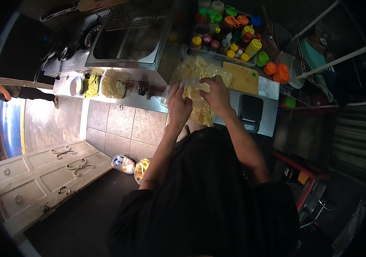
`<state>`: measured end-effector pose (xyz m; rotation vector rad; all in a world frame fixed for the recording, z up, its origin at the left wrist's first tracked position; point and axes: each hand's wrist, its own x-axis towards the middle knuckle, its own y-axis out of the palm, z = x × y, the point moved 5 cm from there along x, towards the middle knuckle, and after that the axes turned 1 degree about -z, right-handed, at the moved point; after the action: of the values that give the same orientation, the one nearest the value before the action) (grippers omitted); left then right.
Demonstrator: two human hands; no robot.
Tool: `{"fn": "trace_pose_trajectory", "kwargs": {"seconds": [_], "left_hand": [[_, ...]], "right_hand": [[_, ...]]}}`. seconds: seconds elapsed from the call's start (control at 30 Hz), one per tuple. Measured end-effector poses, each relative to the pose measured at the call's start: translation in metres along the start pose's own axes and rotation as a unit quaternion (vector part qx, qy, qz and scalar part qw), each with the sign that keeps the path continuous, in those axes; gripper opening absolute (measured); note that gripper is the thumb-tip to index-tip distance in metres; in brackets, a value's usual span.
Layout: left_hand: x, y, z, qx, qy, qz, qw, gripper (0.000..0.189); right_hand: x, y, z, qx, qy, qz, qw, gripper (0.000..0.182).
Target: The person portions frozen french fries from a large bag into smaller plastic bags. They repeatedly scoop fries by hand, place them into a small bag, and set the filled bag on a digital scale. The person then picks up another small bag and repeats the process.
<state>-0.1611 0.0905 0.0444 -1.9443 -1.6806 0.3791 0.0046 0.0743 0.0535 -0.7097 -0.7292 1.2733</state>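
Clear plastic bags of pale cut potato fries [199, 67] lie on the steel counter before me, beside a wooden cutting board [244, 77]. My left hand [179, 104] is over the near bag, its fingers against the clear plastic. Between thumb and fingers, my right hand [216, 94] pinches a pale, whitish piece, perhaps bunched plastic; its exact nature is unclear. More fries [203, 115] show in plastic below the hands, at the counter's front edge. A black kitchen scale [251, 107] sits to the right of my right hand.
A tray of sauce bottles [224, 57] stands behind the board. To the left are a steel fryer basin [125, 45], another bag of fries [113, 87], a yellow-green cloth [91, 86] and a white bowl [76, 86]. Another person [25, 92] stands at far left, beyond a white door [48, 173].
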Motion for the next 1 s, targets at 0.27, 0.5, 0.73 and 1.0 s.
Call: {"fn": "trace_pose_trajectory", "kwargs": {"seconds": [0.27, 0.5, 0.73, 1.0], "left_hand": [[-0.014, -0.004, 0.02, 0.04, -0.017, -0.003, 0.999, 0.06], [-0.015, -0.038, 0.02, -0.004, -0.06, 0.01, 0.998, 0.061], [-0.028, -0.064, 0.034, -0.031, -0.098, 0.02, 0.995, 0.058], [-0.039, -0.064, 0.04, -0.101, -0.104, 0.003, 0.989, 0.058]], "right_hand": [[0.005, 0.027, 0.007, 0.4, 0.053, 0.101, 0.91, 0.008], [0.017, 0.073, -0.033, 0.199, 0.016, 0.062, 0.978, 0.029], [0.01, 0.136, 0.0, -0.211, -0.042, 0.107, 0.971, 0.041], [0.012, 0.219, -0.022, -0.268, -0.052, 0.116, 0.955, 0.02]]}}
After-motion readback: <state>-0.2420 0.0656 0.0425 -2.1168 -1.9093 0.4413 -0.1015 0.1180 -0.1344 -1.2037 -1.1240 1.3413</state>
